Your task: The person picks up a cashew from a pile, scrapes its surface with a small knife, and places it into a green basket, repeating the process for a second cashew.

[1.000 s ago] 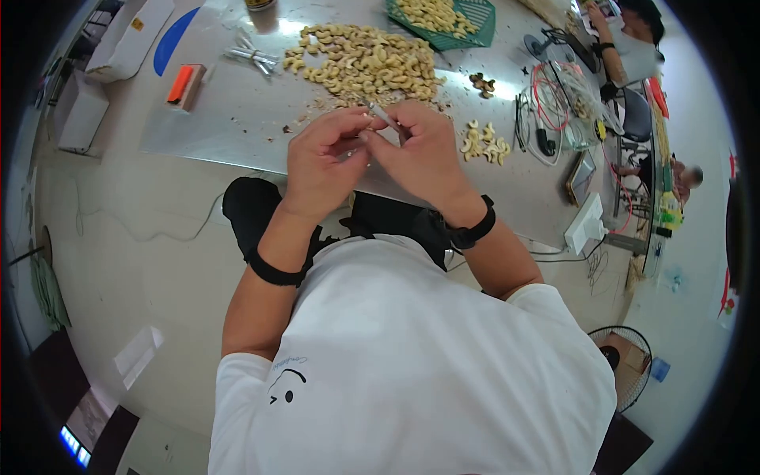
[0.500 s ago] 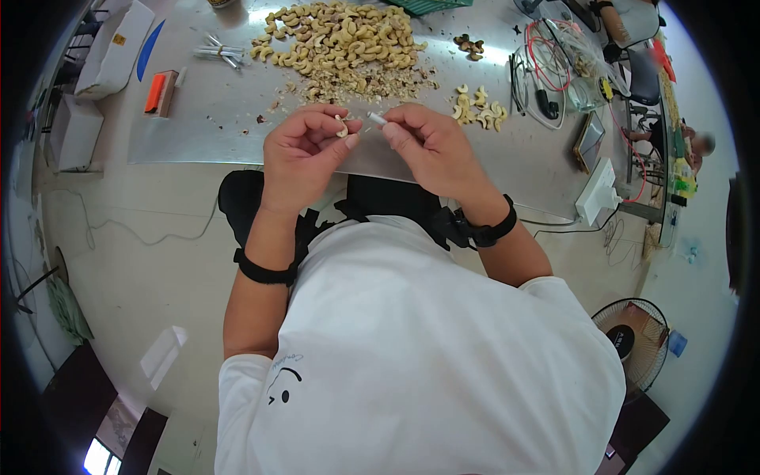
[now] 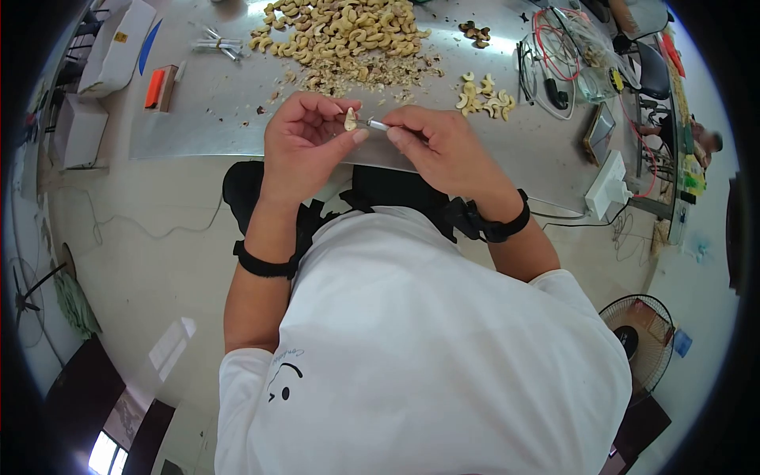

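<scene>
Between thumb and fingers, my left hand [image 3: 306, 146] pinches a single pale cashew [image 3: 351, 120], held up over the table's front edge. My right hand [image 3: 447, 149] is closed on a slim tool with a white handle [image 3: 378, 125], and its thin metal tip points left at the cashew, touching or nearly touching it. Beyond my hands lies a large heap of cashews [image 3: 356, 32], with small broken bits [image 3: 348, 75] along its near side. A small group of pale cashews [image 3: 484, 99] sits to the right, and a few dark brown ones [image 3: 475, 34] lie farther back.
The metal table [image 3: 214, 134] also holds an orange-and-brown box [image 3: 161, 89] and a bundle of thin tools [image 3: 218, 45] at left. Cables [image 3: 546, 59], a glass jar [image 3: 592, 85], a framed object [image 3: 599, 133] and a power strip [image 3: 608, 184] are at right.
The cashew now stands more upright in my left fingers. The tool in my right hand has come nearer to it, with its metal tip now showing. The view has shifted slightly.
</scene>
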